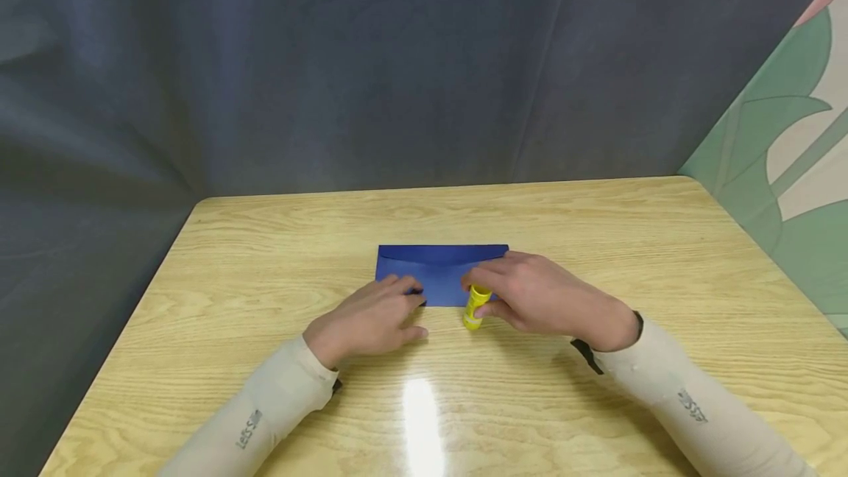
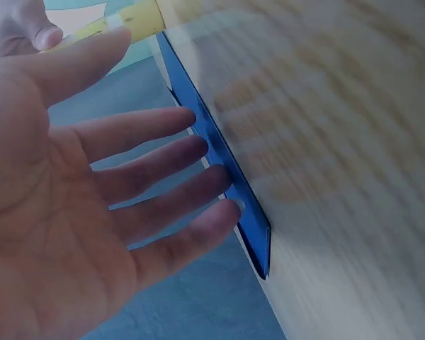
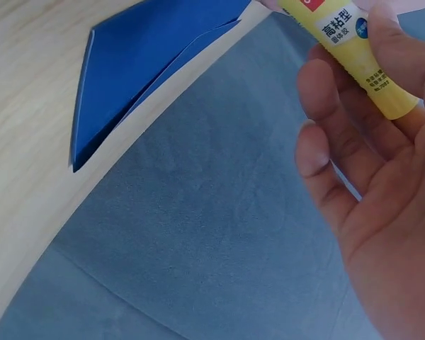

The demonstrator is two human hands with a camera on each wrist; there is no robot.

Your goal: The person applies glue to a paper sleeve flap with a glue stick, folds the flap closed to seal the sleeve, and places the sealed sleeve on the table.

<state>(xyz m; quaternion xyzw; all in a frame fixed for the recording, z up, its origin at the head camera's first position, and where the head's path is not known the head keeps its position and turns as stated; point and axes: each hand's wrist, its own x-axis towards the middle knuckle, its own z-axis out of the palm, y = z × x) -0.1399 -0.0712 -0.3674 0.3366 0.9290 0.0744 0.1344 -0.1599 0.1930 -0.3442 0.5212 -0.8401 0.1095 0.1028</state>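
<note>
A dark blue envelope [image 1: 440,278] lies on the table, its flap edge along the far side. My right hand [image 1: 536,293] grips a yellow glue stick [image 1: 473,308] between thumb and fingers, over the envelope's near right edge. Printed lettering shows on the glue stick [image 3: 350,42] in the right wrist view. My left hand [image 1: 374,319] is at the envelope's near left part, with fingers extended and the thumb apart. In the left wrist view, its fingertips [image 2: 216,180] reach the envelope [image 2: 251,219]; whether they press on it I cannot tell.
The light wood-grain table [image 1: 298,227] extends around both hands. A dark grey curtain [image 1: 371,72] hangs behind and at the left. At the right stands a panel with green leaf shapes [image 1: 762,160].
</note>
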